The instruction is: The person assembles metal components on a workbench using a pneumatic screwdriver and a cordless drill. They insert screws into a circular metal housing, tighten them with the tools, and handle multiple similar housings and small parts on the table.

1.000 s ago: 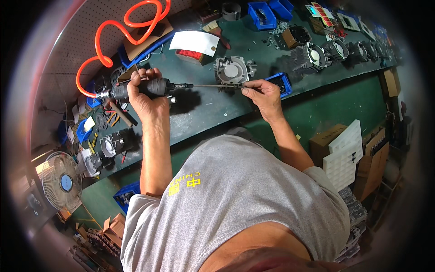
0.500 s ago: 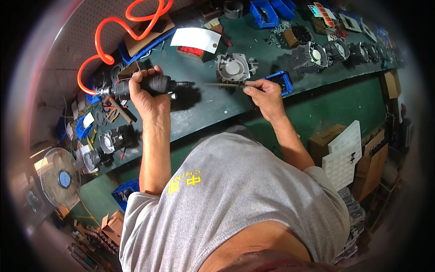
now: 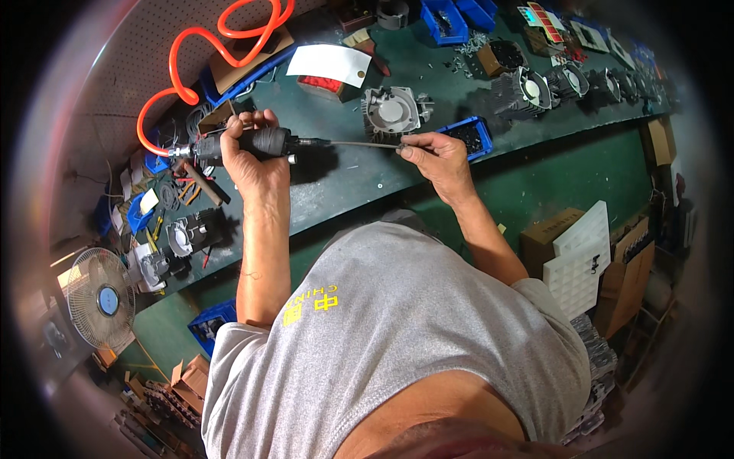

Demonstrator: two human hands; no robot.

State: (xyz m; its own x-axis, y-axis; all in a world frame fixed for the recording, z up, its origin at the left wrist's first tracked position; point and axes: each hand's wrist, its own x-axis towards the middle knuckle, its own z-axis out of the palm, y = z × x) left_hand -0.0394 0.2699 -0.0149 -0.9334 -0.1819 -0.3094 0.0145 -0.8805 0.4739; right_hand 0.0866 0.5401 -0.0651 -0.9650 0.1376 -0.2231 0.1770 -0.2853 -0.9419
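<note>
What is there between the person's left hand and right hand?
In the head view, the front of the black tool and its thin shaft stretch from left hand to right hand.

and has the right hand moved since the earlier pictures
Yes, the right hand has shifted to the person's left, uncovering more of the blue bin.

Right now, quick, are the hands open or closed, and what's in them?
Left hand: closed, holding the black power tool.
Right hand: closed, pinching near the far end of the thin metal rod.
</note>
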